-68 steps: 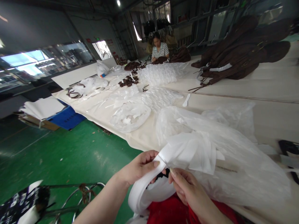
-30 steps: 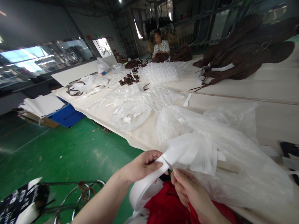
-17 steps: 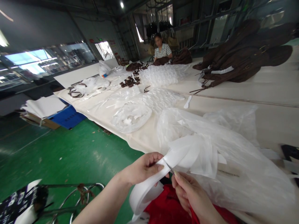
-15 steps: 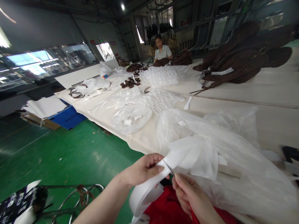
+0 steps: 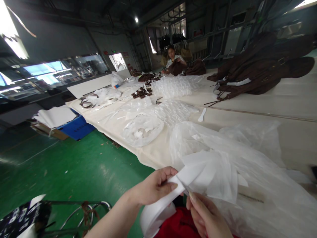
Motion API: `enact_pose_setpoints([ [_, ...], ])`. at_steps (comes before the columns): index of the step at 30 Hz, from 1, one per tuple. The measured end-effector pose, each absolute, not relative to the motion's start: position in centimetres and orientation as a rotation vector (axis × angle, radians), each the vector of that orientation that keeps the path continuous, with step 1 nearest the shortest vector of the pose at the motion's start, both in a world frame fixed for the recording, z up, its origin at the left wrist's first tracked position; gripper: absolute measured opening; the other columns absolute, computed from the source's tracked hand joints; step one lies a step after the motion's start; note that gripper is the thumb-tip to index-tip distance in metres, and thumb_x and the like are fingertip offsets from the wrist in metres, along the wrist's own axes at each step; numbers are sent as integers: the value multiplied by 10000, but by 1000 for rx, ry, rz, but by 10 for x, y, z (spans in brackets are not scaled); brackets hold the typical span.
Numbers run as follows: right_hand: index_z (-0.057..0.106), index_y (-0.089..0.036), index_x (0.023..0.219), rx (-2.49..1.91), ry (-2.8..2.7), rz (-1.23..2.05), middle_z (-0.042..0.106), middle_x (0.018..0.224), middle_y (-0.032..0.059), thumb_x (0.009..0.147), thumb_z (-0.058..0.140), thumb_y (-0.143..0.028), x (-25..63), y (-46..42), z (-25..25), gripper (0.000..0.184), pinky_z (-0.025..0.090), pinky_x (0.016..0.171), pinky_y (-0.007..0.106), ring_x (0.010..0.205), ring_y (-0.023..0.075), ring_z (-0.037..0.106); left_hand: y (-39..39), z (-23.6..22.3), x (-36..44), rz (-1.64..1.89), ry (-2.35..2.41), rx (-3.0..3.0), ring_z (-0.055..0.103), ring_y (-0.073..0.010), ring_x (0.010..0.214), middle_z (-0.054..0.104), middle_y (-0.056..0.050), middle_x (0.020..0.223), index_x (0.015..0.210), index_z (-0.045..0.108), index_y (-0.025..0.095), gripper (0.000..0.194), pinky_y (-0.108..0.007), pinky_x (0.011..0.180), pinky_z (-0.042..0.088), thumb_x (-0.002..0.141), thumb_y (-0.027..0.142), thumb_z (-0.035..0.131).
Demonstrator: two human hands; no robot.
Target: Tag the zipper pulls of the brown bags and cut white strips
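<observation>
My left hand point(image 5: 160, 185) is closed on a long white strip point(image 5: 170, 195), with the thumb pressed flat on top. Below the hand the strip curls into a wide loop. Closed around a thin metal blade point(image 5: 184, 185) is my right hand point(image 5: 204, 211), just to the right; its fingers hide the handle. The blade lies across the strip near my left fingertips. Past both hands, white sheet pieces point(image 5: 208, 172) fan out over a large clear plastic bag point(image 5: 262, 175) on the table point(image 5: 153, 155).
A plastic bag with white scraps point(image 5: 141, 130) lies near the table edge. Beyond are bubble wrap point(image 5: 175, 87), small brown pieces point(image 5: 142, 92), a white spatula-like piece point(image 5: 202, 114) and brown bags point(image 5: 262, 72). A co-worker point(image 5: 175, 61) handles brown material. A metal-framed seat point(image 5: 81, 211) stands lower left.
The whole view has shifted, so the table's things appear slightly lower and further right. My hands keep their grip on the strip and blade. The co-worker has lifted the brown material.
</observation>
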State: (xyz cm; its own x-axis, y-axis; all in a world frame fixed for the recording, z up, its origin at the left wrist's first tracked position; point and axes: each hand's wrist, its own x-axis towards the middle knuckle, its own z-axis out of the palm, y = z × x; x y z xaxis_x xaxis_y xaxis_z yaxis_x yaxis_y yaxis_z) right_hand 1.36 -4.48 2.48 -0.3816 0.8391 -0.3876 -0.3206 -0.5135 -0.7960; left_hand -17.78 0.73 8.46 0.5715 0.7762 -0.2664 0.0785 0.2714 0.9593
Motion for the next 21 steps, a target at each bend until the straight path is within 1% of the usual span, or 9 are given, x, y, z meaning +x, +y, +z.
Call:
enact_pose_setpoints([
  [2,530,-177,692,-1033,-815,1979,286,418,-126,730,580,-742,14,-45,23,569,97,325,166,321,6,147,6,82,-177,590,842,1193,621,-143,804,678,-86,932,1066,557,146,354,-242,720,482,861,415,660],
  [6,527,-183,703,-997,-794,2010,298,412,-125,746,560,-743,15,-45,18,563,144,302,158,305,12,166,4,80,-176,611,850,1120,586,-90,622,684,-76,903,1090,544,158,366,-177,546,467,856,411,668],
  [8,528,-184,714,-986,-785,2019,298,413,-126,756,561,-731,16,-45,16,550,157,302,158,305,14,169,4,79,-177,616,850,1082,572,-76,556,691,-76,895,1100,533,164,375,-163,491,458,853,410,672],
  [11,527,-183,719,-1004,-795,1990,286,420,-127,760,572,-721,17,-46,17,541,130,313,161,319,12,155,6,79,-180,622,831,1032,586,-80,513,703,-86,879,1077,534,163,368,-155,452,455,844,404,685],
  [16,522,-178,706,-1012,-809,1932,254,424,-131,765,575,-714,15,-46,24,541,53,339,178,343,9,121,10,76,-185,641,771,914,555,-71,428,712,-104,851,1003,568,138,340,-141,368,404,818,384,712],
  [21,532,-179,713,-1020,-825,1915,261,430,-126,778,568,-700,13,-45,28,526,53,352,198,343,19,145,11,71,-186,649,706,817,547,-72,402,711,-98,817,962,590,136,296,-137,339,363,809,355,719],
])
